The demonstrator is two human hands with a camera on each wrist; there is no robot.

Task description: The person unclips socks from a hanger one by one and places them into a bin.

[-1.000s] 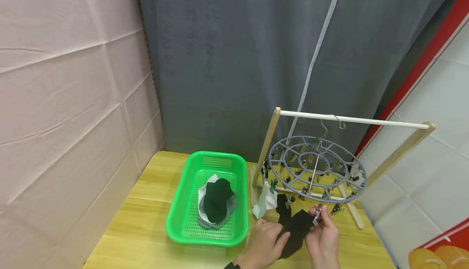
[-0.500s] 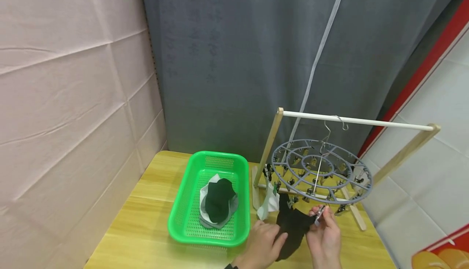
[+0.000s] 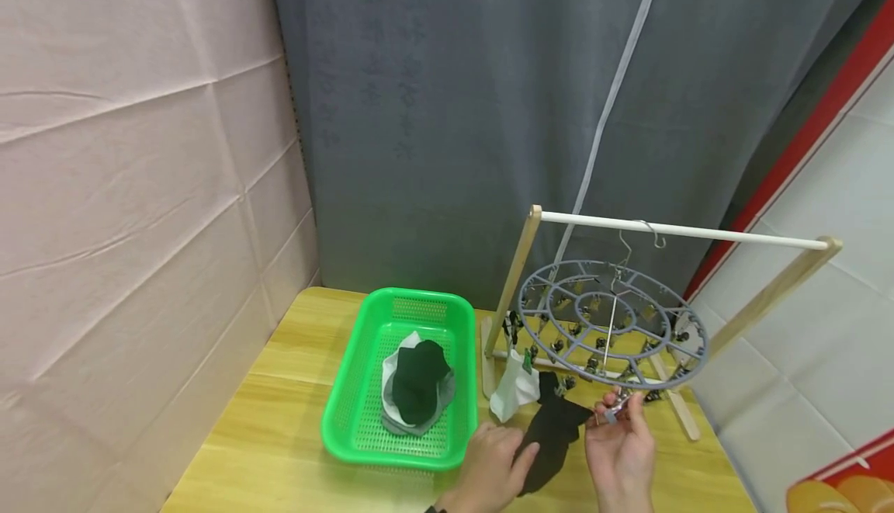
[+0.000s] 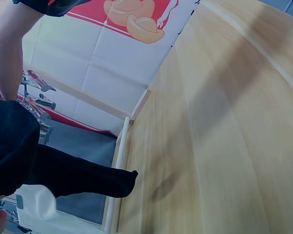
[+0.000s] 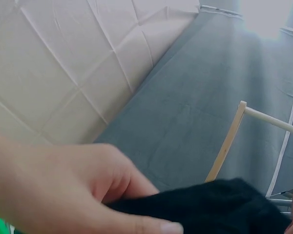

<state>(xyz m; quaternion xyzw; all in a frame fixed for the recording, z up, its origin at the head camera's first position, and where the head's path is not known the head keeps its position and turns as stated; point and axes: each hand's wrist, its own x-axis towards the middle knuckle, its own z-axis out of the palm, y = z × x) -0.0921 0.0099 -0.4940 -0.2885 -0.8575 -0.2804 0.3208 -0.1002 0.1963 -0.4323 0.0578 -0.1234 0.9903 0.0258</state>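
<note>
My left hand pinches a black sock over the table, its thumb lying on top of the cloth in the right wrist view. The sock's upper corner reaches the fingertips of my right hand. Those fingers pinch a metal clip at the near rim of a round grey clip hanger. Behind the sock, a black sock-like length hangs down, its rounded end showing in the left wrist view. A white sock hangs beside it from a green-tipped clip.
A wooden stand with a white rail carries the hanger, with several clips dangling below. A green basket to the left holds dark green, white and grey cloth pieces. A grey curtain stands behind the table.
My left hand has shifted slightly left with the black sock, and the sock's corner sits farther from the clip. My right hand keeps hold of the clip, tilted differently.
</note>
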